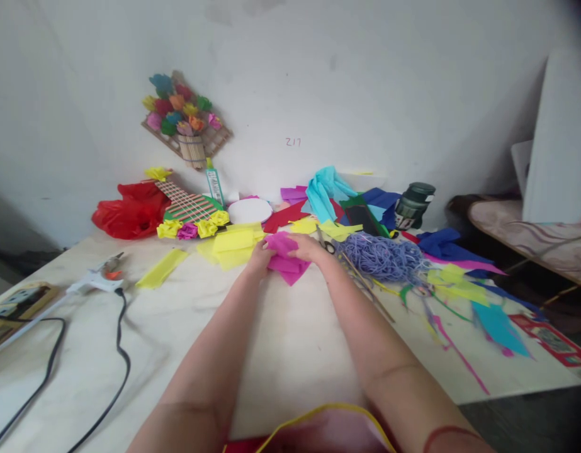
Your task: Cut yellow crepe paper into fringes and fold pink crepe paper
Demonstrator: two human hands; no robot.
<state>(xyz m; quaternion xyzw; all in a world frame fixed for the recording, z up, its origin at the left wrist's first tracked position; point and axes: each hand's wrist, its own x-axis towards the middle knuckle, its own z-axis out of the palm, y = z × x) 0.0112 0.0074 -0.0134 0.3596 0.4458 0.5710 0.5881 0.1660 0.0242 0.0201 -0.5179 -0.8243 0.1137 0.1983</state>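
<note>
A folded piece of magenta crepe paper (286,265) is between my two hands near the middle of the table. My left hand (260,255) grips its left edge, the thumb up against the paper. From the other side, my right hand (308,248) has its fingers curled over the paper's right part. Yellow crepe paper sheets (236,244) lie just behind and left of my left hand. Scissors (327,244) rest right beside my right hand, next to a tangled heap of purple string (384,257).
On the left are a hot glue gun (97,278) with a black cord, a power strip (21,308) and a yellow strip (162,268). Behind stand a red plastic bag (129,211), a stick craft with paper flowers (189,207) and a dark green jar (414,204). Paper scraps (500,327) lie right.
</note>
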